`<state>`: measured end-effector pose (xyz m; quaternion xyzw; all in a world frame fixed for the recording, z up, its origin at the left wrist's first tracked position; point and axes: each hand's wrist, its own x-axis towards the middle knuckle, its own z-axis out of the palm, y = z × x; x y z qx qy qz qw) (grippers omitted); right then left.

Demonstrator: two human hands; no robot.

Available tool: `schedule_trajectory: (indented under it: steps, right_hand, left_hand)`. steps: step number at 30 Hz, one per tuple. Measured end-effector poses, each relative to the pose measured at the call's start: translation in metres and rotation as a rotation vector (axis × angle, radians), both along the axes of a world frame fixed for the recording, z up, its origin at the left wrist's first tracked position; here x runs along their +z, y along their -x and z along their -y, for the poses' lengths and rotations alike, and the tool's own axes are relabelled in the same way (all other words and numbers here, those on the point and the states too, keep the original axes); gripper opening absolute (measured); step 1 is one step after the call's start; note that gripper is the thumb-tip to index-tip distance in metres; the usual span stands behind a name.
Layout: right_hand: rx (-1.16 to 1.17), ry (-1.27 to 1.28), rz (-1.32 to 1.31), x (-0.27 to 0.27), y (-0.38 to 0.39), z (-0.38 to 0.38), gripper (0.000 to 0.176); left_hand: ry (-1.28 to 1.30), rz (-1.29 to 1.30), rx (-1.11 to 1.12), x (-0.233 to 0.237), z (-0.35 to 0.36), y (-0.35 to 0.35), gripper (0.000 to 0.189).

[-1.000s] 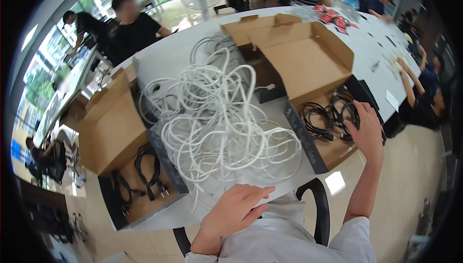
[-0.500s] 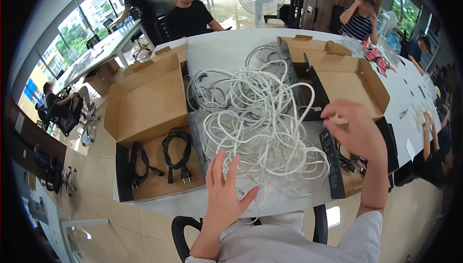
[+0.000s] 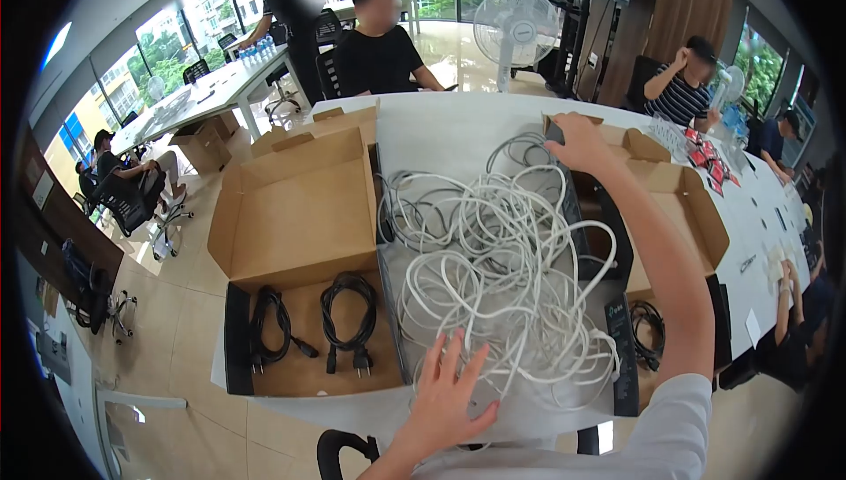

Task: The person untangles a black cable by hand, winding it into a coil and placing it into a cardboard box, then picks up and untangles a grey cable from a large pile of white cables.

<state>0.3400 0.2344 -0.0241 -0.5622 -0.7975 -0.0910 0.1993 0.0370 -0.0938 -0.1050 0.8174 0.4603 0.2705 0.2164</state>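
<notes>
Two hands are out over the table (image 3: 449, 132). Your left hand (image 3: 449, 396) lies nearest you, fingers spread wide and flat on the near fringe of the white cables (image 3: 493, 251), just inside the table's near edge. The tangle sprawls down the middle, its loops spilling close to that edge and leaving only a thin bare strip beside your palm. To the left, touching the tangle's side, an open box (image 3: 300, 207) holds two coiled black cords (image 3: 348, 321) side by side, with free cardboard around them. On the right, your forearm crosses over a second box (image 3: 696, 216) whose flaps stand up along the far side. Your right hand (image 3: 577, 141) reaches to the tangle's far end, fingers curled over something dark; you cannot tell whether it grips. Beyond it the tabletop lies bare up to a seated person (image 3: 379, 48) and a fan (image 3: 515, 31).
</notes>
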Motion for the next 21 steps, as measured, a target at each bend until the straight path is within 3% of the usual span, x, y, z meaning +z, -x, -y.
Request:
schedule_trajectory:
  steps: [2,3,9,12,15,18,21]
  right_hand:
    - [-0.038,0.085,0.035,-0.016,0.001,-0.033,0.058]
    - [0.012,0.203,0.037,-0.028,-0.009,-0.058,0.072]
    - [-0.014,0.401,0.153,-0.034,-0.011,-0.101,0.088]
    - [-0.063,0.415,0.069,-0.048,-0.014,-0.123,0.082]
    - [-0.043,0.38,0.098,-0.066,-0.018,-0.149,0.074]
    - [-0.018,0.358,0.066,-0.09,-0.025,-0.171,0.064]
    - [-0.074,0.49,0.132,-0.103,-0.028,-0.183,0.064]
  left_hand:
    - [0.025,0.012,-0.01,-0.004,-0.002,0.0,0.074]
    - [0.041,0.017,-0.015,-0.006,-0.002,0.001,0.074]
    - [0.089,0.03,-0.019,-0.011,-0.004,0.002,0.072]
    - [-0.051,-0.027,0.013,-0.002,-0.005,0.006,0.064]
    - [0.204,0.114,-0.052,-0.031,-0.002,0.006,0.071]
    - [0.122,0.1,-0.039,-0.03,-0.009,0.006,0.068]
    - [0.143,0.196,-0.072,-0.038,-0.005,0.008,0.071]
